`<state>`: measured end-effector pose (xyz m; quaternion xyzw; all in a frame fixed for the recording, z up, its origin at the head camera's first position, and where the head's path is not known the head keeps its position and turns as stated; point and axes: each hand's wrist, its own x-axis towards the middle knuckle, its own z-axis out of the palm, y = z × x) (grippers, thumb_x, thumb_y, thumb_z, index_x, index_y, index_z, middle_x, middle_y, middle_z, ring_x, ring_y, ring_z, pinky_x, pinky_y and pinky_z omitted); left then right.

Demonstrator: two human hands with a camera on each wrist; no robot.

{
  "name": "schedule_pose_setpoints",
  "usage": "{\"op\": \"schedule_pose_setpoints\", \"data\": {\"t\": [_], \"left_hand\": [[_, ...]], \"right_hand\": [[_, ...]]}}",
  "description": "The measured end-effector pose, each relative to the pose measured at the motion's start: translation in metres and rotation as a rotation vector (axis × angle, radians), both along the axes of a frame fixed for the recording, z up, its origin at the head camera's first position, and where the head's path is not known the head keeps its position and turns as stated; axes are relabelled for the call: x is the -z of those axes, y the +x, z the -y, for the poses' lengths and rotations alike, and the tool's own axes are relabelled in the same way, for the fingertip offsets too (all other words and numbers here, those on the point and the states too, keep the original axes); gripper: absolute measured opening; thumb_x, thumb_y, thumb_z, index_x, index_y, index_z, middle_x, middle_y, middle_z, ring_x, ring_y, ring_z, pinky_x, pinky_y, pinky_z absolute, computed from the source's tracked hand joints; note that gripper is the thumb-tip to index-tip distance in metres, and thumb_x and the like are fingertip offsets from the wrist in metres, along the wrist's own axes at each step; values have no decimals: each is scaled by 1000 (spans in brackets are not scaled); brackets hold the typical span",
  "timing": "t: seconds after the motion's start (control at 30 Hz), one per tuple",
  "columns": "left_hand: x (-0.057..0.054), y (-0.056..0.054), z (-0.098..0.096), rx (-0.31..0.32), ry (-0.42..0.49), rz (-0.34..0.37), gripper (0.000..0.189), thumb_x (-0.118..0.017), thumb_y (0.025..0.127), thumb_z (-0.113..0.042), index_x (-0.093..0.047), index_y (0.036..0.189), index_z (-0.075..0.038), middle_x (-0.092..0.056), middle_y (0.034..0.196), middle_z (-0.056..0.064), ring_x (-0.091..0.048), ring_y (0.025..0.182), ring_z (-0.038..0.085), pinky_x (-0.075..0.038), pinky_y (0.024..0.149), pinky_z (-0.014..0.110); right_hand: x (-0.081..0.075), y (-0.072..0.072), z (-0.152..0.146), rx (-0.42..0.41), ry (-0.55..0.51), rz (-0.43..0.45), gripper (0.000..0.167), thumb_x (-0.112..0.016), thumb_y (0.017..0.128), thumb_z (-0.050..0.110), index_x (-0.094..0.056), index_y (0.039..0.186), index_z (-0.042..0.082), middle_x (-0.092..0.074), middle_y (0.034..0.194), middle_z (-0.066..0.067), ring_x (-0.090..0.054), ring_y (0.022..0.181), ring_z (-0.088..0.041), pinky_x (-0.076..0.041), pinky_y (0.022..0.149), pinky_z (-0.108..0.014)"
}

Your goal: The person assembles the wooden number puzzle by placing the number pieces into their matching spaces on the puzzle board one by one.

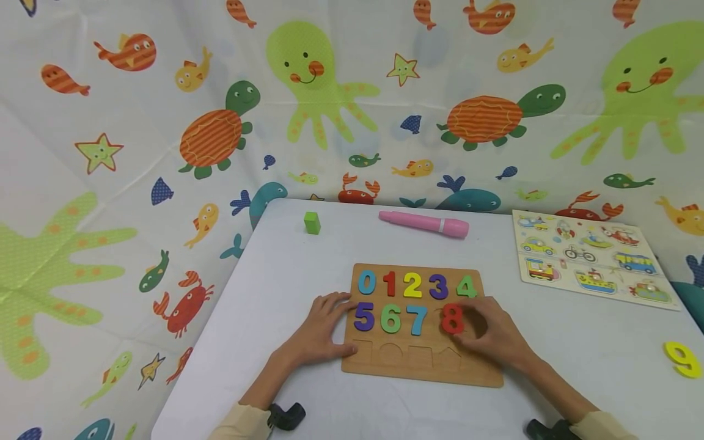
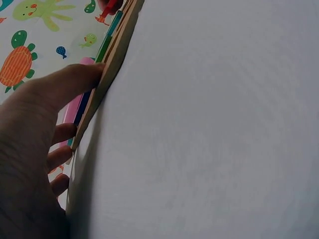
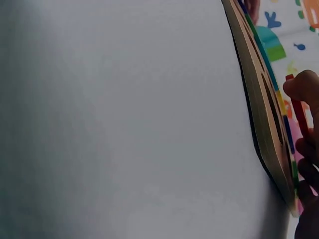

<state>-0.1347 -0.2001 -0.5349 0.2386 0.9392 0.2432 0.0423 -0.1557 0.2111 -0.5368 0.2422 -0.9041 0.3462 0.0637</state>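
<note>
A wooden number puzzle board (image 1: 418, 374) lies on the white table. Colored numbers from a blue 0 (image 1: 366, 282) to a light blue 7 (image 1: 417, 320) sit in its two rows. At the board's left edge rests my left hand (image 1: 321, 330), thumb low and fingers higher up along that edge. My right hand (image 1: 497, 333) pinches a red number 8 (image 1: 453, 318) between thumb and fingers, over the spot beside the 7. From the right wrist, the red 8 (image 3: 299, 110) shows edge-on, a little above the board (image 3: 264, 109).
Far right on the table lies a yellow number 9 (image 1: 682, 359). A vehicle picture board (image 1: 594, 260) is at the back right. Behind the number board are a pink marker-shaped object (image 1: 423, 223) and a green block (image 1: 311, 223). A sea-animal cloth (image 1: 352, 79) hangs behind.
</note>
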Motion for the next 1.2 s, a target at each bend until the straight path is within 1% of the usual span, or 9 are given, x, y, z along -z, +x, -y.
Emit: {"op": "schedule_pose_setpoints", "data": {"t": [0.17, 0.27, 0.53, 0.87, 1.2], "left_hand": [[0, 0, 1, 2, 3, -1, 85, -69, 78, -63, -43, 149, -24, -28, 156, -4, -21, 138, 21, -30, 107, 49], [0, 0, 1, 1, 4, 0, 85, -69, 78, -64, -43, 149, -24, -28, 156, -4, -21, 137, 21, -30, 107, 49], [-1, 1, 0, -4, 5, 10, 86, -68, 78, -66, -43, 149, -24, -28, 156, -2, -21, 138, 22, -30, 107, 50], [-1, 1, 0, 0, 5, -2, 85, -69, 78, -64, -44, 149, -23, -29, 156, -2, -22, 137, 22, -31, 106, 50], [-2, 1, -1, 4, 5, -8, 85, -69, 79, -63, -44, 149, -23, -29, 156, -1, -23, 137, 23, -30, 106, 51]], "right_hand": [[4, 1, 6, -13, -10, 15, 66, -91, 69, 31, -64, 127, 16, -60, 125, 1, -48, 115, -19, -43, 93, -51], [6, 1, 8, -21, -12, 9, 65, -91, 69, 32, -64, 126, 17, -60, 125, 0, -47, 115, -20, -41, 94, -53], [5, 2, 12, -20, -5, 8, 63, -92, 68, 35, -67, 122, 15, -60, 123, 0, -45, 114, -19, -40, 94, -52], [4, 0, 12, -15, 7, 51, 60, -91, 69, 37, -68, 120, 16, -57, 124, -1, -42, 116, -20, -40, 95, -53], [2, -1, 12, -3, 19, 99, 62, -89, 70, 44, -68, 122, 17, -57, 125, -1, -42, 116, -21, -40, 96, -54]]}}
